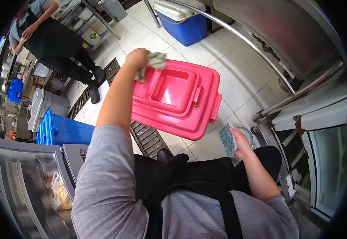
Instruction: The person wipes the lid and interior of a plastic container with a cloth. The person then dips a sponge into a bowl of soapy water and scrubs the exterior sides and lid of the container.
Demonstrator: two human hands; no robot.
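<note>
My left hand (137, 58) is closed on a folded grey-green cloth (156, 60), which lies over the far left part of a pink plastic bin lid (205, 85). The lid has a raised rim and a recessed rectangular panel in its middle; whatever is beneath it is hidden. Lower right, apart from the lid, my right hand (242, 142) grips a worn grey-green scouring pad (228, 139) between thumb and fingers. Just behind that hand shows part of a round metal bowl (246, 134).
A blue cooler (183, 28) with a white top stands on the tiled floor (237, 75). A curved metal rail (257, 40) runs along the right. Floor grating (148, 139), a blue bin (68, 129) and another person (54, 44) in a dark apron are to the left.
</note>
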